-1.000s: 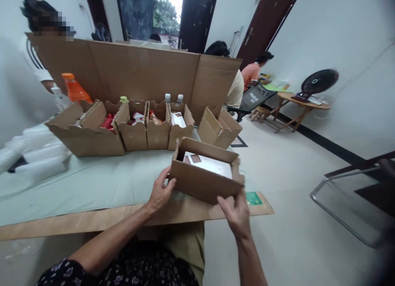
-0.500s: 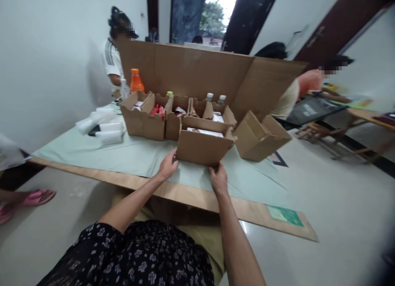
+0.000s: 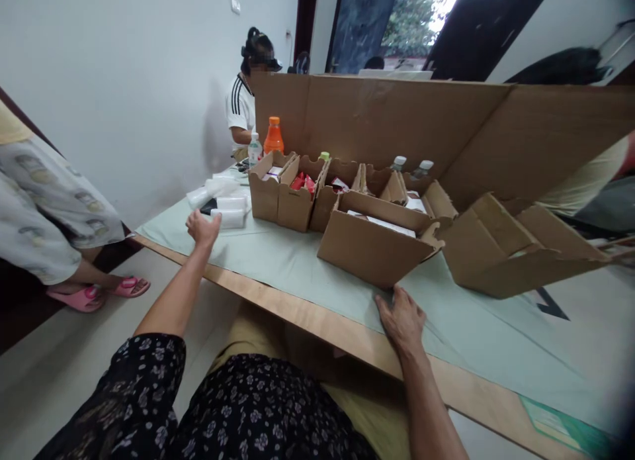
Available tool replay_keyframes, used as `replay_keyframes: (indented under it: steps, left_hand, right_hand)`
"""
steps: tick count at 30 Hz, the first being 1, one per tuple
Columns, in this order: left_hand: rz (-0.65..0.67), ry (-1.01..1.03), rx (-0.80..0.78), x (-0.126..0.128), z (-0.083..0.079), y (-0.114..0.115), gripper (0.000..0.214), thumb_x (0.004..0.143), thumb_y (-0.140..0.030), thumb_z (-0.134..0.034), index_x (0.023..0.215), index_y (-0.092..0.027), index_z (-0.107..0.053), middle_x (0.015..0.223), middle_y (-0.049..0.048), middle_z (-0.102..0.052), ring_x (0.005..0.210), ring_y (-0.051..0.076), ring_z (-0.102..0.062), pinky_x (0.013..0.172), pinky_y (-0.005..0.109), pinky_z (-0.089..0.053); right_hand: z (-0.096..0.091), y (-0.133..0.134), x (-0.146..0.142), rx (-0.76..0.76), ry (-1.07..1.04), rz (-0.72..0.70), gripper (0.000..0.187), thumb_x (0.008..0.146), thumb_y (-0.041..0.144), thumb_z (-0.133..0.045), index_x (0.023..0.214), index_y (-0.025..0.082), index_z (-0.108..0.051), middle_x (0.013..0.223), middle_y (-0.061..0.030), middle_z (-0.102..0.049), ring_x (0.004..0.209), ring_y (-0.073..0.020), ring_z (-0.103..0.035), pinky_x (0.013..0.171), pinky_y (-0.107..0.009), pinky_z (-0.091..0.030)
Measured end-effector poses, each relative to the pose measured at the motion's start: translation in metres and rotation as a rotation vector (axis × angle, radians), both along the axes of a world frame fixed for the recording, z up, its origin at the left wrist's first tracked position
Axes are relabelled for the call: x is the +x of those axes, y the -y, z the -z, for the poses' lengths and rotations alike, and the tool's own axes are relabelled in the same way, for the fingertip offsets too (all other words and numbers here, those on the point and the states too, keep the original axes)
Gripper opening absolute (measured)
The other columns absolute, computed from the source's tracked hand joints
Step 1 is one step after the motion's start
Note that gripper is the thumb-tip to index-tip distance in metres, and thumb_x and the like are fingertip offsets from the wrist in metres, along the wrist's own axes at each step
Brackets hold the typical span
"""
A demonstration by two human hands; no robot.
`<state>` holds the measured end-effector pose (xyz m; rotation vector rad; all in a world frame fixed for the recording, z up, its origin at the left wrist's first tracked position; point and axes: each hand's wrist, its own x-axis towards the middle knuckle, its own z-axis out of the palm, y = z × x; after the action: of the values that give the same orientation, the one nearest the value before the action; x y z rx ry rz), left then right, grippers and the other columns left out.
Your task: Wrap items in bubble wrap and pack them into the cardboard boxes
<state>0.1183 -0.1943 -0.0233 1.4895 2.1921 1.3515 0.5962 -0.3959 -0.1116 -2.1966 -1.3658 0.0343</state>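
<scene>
My left hand (image 3: pixel 203 228) reaches over the left side of the table, thumb and fingers apart. It is beside several rolls of translucent white plastic (image 3: pixel 229 219), close to a black item (image 3: pixel 208 207) lying among them. Whether the fingertips touch a roll is hard to make out. My right hand (image 3: pixel 404 318) rests on the pale green cloth with its fingers spread, holding nothing. Just beyond it stands a brown cardboard box (image 3: pixel 372 245) with a white packet (image 3: pixel 381 223) inside; the fingertips are close to its lower edge.
Behind stands a row of cardboard boxes (image 3: pixel 296 205), one with red packets (image 3: pixel 302 181). An orange bottle (image 3: pixel 274 137) and a clear bottle (image 3: pixel 254 150) are at the back left. Another box (image 3: pixel 510 268) tilts at right. A tall cardboard panel (image 3: pixel 387 116) separates a seated person (image 3: pixel 243 109).
My left hand has let go of the front box and moved left to the plastic rolls. My right hand has come off the box onto the cloth. The view has turned left.
</scene>
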Motion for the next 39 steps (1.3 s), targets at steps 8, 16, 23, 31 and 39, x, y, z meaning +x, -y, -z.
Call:
replay_keyframes:
  steps: [8,16,23,31,39]
  left_hand:
    - [0.107,0.014,0.025,0.026,0.026,0.023,0.015,0.091,-0.028,-0.067,0.103,-0.019,-0.07,0.116,0.0099,-0.07,0.116,0.027,-0.064,0.104,0.041,-0.051]
    - [0.054,0.284,0.01,0.032,0.007,0.015,0.056,0.069,-0.024,-0.078,0.121,-0.014,-0.061,0.112,0.0168,-0.07,0.124,0.04,-0.06,0.104,0.05,-0.045]
    - [0.431,0.764,0.034,0.072,-0.005,0.062,0.047,0.074,-0.032,-0.062,0.119,-0.016,-0.063,0.082,0.0007,-0.065,0.075,0.017,-0.065,0.071,0.029,-0.055]
    - [0.781,1.117,-0.283,0.122,0.018,0.136,0.035,0.059,-0.032,-0.077,0.089,-0.013,-0.071,0.071,0.001,-0.064,0.056,0.012,-0.058,0.051,0.023,-0.047]
    - [0.831,1.125,-0.196,0.125,0.021,0.158,0.071,0.076,-0.053,-0.076,0.136,-0.021,-0.054,0.109,0.0066,-0.07,0.103,0.02,-0.068,0.085,0.029,-0.053]
  right_hand:
    - [0.008,0.001,0.014,0.126,0.002,0.031,0.057,0.081,0.048,-0.046,0.12,0.013,-0.068,0.124,-0.0204,-0.072,0.117,-0.0362,-0.064,0.104,-0.053,-0.044]
    - [0.001,0.007,0.008,0.294,-0.017,0.051,0.044,0.078,0.044,-0.048,0.1,0.015,-0.073,0.115,-0.0199,-0.075,0.108,-0.0351,-0.066,0.1,-0.053,-0.048]
    - [-0.018,0.035,-0.045,0.403,-0.029,-0.049,0.043,0.088,0.038,-0.048,0.117,0.016,-0.069,0.123,-0.0184,-0.072,0.117,-0.0318,-0.065,0.106,-0.054,-0.048]
    - [-0.08,0.052,-0.15,0.354,-0.251,-0.597,0.08,0.079,0.041,-0.075,0.154,0.032,-0.046,0.162,-0.0072,-0.046,0.147,-0.0305,-0.044,0.116,-0.054,-0.039]
    - [-0.094,0.031,-0.146,0.499,-0.61,-0.351,0.033,0.089,0.053,-0.064,0.086,0.021,-0.074,0.078,-0.0016,-0.069,0.075,-0.0193,-0.061,0.072,-0.034,-0.051]
